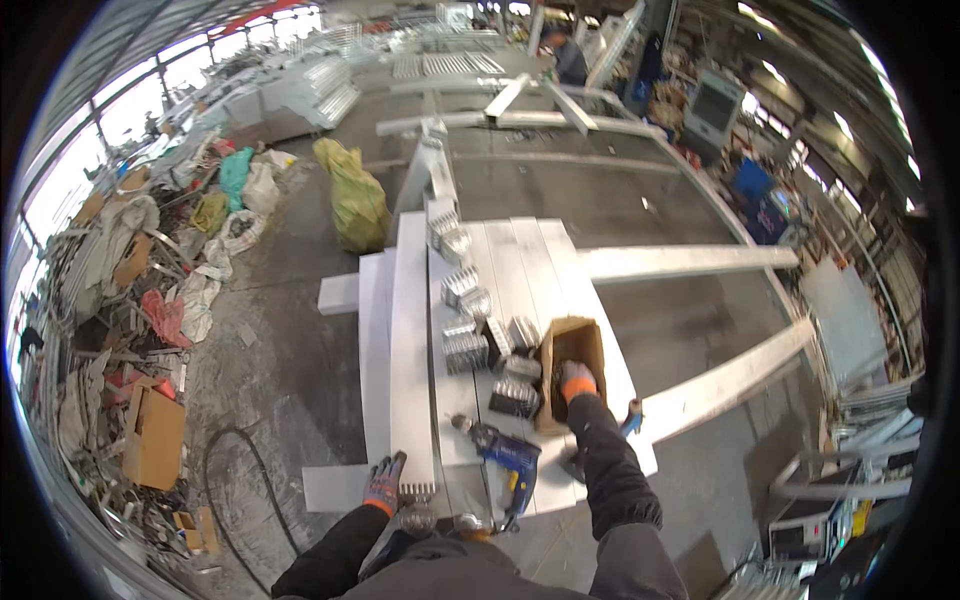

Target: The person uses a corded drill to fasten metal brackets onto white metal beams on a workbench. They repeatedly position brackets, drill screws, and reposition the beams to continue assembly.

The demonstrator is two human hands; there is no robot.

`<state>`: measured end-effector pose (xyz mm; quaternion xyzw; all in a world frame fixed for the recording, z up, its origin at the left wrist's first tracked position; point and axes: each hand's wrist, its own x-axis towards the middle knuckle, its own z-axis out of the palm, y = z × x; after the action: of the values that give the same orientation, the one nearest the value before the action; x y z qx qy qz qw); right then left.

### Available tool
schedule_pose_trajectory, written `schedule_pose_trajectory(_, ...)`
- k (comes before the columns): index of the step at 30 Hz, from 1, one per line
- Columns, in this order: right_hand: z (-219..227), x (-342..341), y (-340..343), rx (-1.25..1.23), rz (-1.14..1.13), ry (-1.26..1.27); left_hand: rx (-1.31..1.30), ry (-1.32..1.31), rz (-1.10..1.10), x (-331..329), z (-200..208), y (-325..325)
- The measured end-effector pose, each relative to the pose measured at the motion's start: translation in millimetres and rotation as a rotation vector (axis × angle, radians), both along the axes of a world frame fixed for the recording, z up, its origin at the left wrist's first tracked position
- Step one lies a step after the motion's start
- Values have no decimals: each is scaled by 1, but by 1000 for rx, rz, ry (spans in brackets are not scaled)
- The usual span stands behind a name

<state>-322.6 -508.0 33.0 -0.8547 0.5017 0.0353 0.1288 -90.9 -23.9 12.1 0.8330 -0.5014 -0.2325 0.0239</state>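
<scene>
My right hand [577, 381], in an orange and grey glove, reaches into an open cardboard box [556, 416]; its fingers are hidden inside. My left hand [383, 484], gloved alike, lies with fingers stretched out at the near edge of the long white panels [410, 350]. Just right of it is a ribbed metal piece [418, 491]. Between my hands a blue power drill [510, 460] rests on its side. Stacks of small silvery metal brackets [465, 346] stand on the panels, with more brackets [515, 398] beside the box.
White beams [720, 395] extend right from the panels. A yellow-green sack [355, 200] stands on the floor at far left, near heaped scrap with a cardboard carton [154, 437]. A black hose [255, 470] curves across the left floor. Another person [568, 58] is at the back.
</scene>
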Motion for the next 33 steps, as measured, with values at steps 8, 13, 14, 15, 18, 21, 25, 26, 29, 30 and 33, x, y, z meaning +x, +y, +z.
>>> schedule_pose_trajectory(8,5,-5,5,30,30,112,-94,77,50,-3,8,9)
schedule_pose_trajectory(13,98,-31,71,-69,-60,-117,-173,147,30,4,-4,13)
schedule_pose_trajectory(14,110,-39,95,-78,-34,-426,-173,153,32,5,-8,14)
schedule_pose_trajectory(15,117,-41,119,39,-22,-702,-207,153,15,6,-12,14)
schedule_pose_trajectory(18,119,-40,208,488,-209,-1223,-230,205,16,9,-22,18)
schedule_pose_trajectory(21,86,-7,302,734,-353,-1271,-309,204,0,11,-26,21)
schedule_pose_trajectory(25,36,37,382,977,-403,-1104,-267,207,-35,13,-20,23)
schedule_pose_trajectory(26,23,48,389,1024,-443,-1080,-260,163,-53,16,-17,22)
schedule_pose_trajectory(29,-11,67,400,1018,-444,-1044,-211,236,-44,19,-10,24)
schedule_pose_trajectory(30,-20,71,401,968,-426,-977,-187,188,-62,20,-9,25)
schedule_pose_trajectory(33,-43,81,397,741,-211,-854,-303,305,-5,23,-6,28)
